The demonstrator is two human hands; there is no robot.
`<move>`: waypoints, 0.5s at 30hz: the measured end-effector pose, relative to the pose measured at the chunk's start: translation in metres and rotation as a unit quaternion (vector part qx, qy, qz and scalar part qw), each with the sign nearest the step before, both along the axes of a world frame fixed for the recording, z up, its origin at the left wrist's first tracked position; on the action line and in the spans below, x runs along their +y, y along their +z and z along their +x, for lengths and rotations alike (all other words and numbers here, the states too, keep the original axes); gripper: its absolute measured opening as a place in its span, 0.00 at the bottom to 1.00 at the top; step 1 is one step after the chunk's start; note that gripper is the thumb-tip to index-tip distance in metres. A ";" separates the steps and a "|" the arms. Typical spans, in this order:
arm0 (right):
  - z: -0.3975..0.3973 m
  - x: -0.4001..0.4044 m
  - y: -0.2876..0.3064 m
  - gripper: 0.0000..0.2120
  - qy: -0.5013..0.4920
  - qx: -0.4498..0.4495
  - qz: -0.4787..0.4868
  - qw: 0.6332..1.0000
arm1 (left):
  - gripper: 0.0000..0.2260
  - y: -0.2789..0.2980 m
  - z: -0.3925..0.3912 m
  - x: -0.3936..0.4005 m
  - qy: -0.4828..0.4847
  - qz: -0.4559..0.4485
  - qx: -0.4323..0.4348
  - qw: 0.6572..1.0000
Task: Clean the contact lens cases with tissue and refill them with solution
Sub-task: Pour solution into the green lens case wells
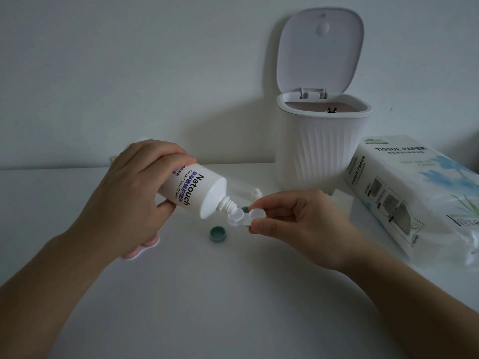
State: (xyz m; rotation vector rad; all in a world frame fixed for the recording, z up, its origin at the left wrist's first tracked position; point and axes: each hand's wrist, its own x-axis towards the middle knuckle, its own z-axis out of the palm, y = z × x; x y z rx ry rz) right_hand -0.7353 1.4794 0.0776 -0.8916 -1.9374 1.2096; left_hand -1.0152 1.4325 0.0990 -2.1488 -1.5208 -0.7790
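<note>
Tipping solution bottle [193, 192] w/ left hand [134, 187], nozzle over lens case [245, 217] in right hand [293, 218].

Solution bottle [193, 193]: smooth white plastic, showing a faint sheen; lens case [242, 218]: pale translucent plastic, looking glossy. Bin [321, 149]: matt white plastic, its wall running in ribs; loose cap [217, 233]: smooth green plastic. Tissue pack [414, 193]: printed plastic film, wrinkling and catching light; table [233, 294]: smooth matt white.

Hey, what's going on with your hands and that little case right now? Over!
Left hand tipping solution bottle, nozzle at the well. Right hand pinching white lens case. Green cap on table, nothing blocking.
</note>
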 end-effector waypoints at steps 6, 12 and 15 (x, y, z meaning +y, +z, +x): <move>0.000 0.000 0.000 0.08 0.005 0.002 0.003 1.000 | 0.33 0.001 0.001 -0.001 0.004 -0.001 0.001 1.000; 0.000 0.000 0.000 0.08 0.002 -0.002 0.004 1.000 | 0.35 0.001 0.000 -0.001 0.004 -0.006 0.003 1.000; 0.000 0.001 0.000 0.08 0.001 -0.003 0.001 1.000 | 0.34 0.001 0.000 0.000 0.002 -0.001 0.004 1.000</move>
